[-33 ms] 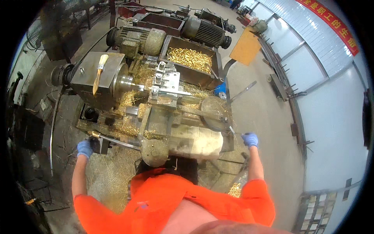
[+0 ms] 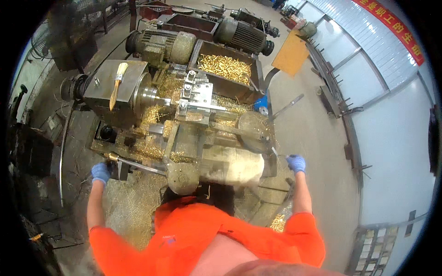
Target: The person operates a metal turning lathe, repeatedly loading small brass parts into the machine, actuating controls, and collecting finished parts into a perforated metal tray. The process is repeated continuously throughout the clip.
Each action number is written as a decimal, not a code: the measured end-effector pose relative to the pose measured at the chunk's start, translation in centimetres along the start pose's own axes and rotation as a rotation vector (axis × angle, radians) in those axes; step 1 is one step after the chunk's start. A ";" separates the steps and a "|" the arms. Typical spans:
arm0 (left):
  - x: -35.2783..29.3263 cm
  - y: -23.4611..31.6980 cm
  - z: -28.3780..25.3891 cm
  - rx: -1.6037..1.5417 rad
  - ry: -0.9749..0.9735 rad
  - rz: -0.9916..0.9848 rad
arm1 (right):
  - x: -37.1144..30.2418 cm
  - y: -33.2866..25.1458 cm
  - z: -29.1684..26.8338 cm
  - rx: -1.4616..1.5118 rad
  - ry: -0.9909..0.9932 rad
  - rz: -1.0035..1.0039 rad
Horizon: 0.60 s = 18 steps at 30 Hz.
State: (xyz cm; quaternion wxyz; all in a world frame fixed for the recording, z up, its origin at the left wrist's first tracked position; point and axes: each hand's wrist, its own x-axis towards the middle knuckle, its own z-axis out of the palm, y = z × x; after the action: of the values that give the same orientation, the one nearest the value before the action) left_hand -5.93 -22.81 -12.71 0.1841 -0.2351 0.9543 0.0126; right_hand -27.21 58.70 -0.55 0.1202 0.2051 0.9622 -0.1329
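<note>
A metal lathe point(image 2: 189, 138) stands in front of me, strewn with gold-coloured shavings. My left hand point(image 2: 101, 172), in a blue glove, is closed beside the brass-tipped end of a long steel lever point(image 2: 138, 164); what its fingers grip is hidden by a dark part. My right hand point(image 2: 296, 163), also gloved, closes on a thin handle point(image 2: 282, 156) beside the round wheel point(image 2: 254, 131). The tool post point(image 2: 198, 96) sits mid-machine, right of the spindle chuck point(image 2: 146, 97). A wooden-handled brush point(image 2: 118, 87) lies on the headstock point(image 2: 130, 76).
A metal bin point(image 2: 254, 92) full of small brass-coloured pieces point(image 2: 225, 67) stands behind the tool post. Beyond are electric motors point(image 2: 241, 37). An orange-tan board point(image 2: 291, 53) stands at the far right. A bag of brass-coloured pieces point(image 2: 278, 222) lies below my right forearm.
My left hand has shifted very slightly away from me. Otherwise the machine, the brush and my right hand look the same.
</note>
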 end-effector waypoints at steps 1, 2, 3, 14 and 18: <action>-0.3 1.5 0.1 -0.056 0.014 -0.102 | -1.1 -0.3 0.0 0.131 0.016 0.013; -1.2 4.1 -0.4 -0.115 0.029 -0.211 | -2.3 -0.9 -0.5 0.168 0.011 -0.018; -1.4 5.6 -0.2 -0.181 0.053 -0.324 | -2.3 -0.3 -0.3 0.211 0.043 -0.021; -0.5 1.1 2.7 -0.214 0.141 -0.021 | -1.4 -6.1 -2.8 0.321 0.186 -0.384; -0.8 -1.0 1.5 -0.122 0.140 -0.024 | -3.7 -15.2 -4.7 0.334 0.224 -0.572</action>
State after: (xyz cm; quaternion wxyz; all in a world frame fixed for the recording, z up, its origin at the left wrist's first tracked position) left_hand -4.32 -23.14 -13.77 0.1026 -0.2576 0.9594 0.0523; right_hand -31.28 45.37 8.03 -0.0637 -0.0425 0.9529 -0.2935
